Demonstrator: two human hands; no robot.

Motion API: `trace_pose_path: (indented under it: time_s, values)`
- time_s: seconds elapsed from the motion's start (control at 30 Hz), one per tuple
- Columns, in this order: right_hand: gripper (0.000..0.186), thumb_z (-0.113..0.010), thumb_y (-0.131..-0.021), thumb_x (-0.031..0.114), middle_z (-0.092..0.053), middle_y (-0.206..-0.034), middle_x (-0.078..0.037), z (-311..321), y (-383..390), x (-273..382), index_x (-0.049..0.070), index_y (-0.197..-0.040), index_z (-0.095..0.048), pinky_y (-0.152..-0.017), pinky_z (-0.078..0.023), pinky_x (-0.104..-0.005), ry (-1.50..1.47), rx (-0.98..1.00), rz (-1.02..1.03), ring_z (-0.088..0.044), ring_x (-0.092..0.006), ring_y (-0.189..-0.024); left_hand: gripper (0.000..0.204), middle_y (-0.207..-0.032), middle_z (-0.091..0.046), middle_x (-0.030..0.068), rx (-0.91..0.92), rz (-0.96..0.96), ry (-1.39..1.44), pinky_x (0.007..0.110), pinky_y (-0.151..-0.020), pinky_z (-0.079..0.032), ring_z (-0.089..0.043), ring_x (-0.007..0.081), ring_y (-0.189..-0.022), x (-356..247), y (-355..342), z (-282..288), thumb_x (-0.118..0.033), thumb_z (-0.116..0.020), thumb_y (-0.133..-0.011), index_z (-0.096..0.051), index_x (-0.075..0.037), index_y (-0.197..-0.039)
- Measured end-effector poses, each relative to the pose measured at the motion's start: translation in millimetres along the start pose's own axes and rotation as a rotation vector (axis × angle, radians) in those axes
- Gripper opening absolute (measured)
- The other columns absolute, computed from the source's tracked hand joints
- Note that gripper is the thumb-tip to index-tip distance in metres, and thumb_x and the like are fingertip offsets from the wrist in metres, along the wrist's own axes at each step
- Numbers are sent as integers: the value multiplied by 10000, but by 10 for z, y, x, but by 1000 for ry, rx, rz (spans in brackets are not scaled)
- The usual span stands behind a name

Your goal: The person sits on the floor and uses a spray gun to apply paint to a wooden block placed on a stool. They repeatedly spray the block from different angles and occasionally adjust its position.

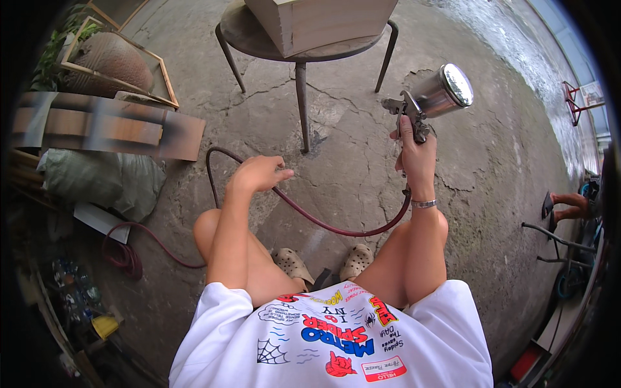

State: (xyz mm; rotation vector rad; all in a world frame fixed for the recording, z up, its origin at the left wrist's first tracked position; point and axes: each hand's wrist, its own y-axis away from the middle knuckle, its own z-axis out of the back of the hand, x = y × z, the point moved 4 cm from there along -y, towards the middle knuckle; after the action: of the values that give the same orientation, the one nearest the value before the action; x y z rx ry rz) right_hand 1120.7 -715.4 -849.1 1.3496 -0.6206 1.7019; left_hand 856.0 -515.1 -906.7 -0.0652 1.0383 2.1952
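My right hand [417, 152] is wrapped round the handle of a metal spray gun [409, 111], with a finger up at the trigger. A shiny silver paint cup [440, 92] sits on the gun, tilted to the right. From the base of the handle a dark red air hose [336, 230] sags across to my left hand [257, 173]. That hand's fingers are curled, and the hose passes through or under the palm, partly hidden. Ahead, a pale box-shaped wooden piece [323, 26] rests on a round stool [262, 40]; the gun's nozzle is to the right of the stool, apart from it.
Boards [97, 123], a grey-green sack [107, 181] and wooden frames [162, 74] lie at left, beside a large brown rounded object [110, 61]. A hose coil [126, 258] lies on the cracked concrete floor. At far right are a person's legs [569, 207] and metal bars [556, 236].
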Motion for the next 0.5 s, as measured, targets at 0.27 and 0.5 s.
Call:
trace_pose_path:
  time_s: [0.27,0.5]
  values:
    - [435,-625,-1040,401,-713,-790,-75,-3,-12,-63,-26,-999,-702,-330,-382,-277,60,25,-16,-515,-112,-383,580,-743,-704,117,-28,-30,8,448,-806,-545,-728,269,-830,29,-33,-29,-541,-608,-991,-660,-50,-1297]
    - [529,-654,-1015,427,-649,-627,-80,-58,40,34,-66,-829,-700,-364,-429,-323,43,3,64,-559,-155,-401,562,-746,-705,118,-28,-19,-9,447,-798,-546,-726,268,-823,42,-52,-39,-535,-606,-993,-665,-55,-1279]
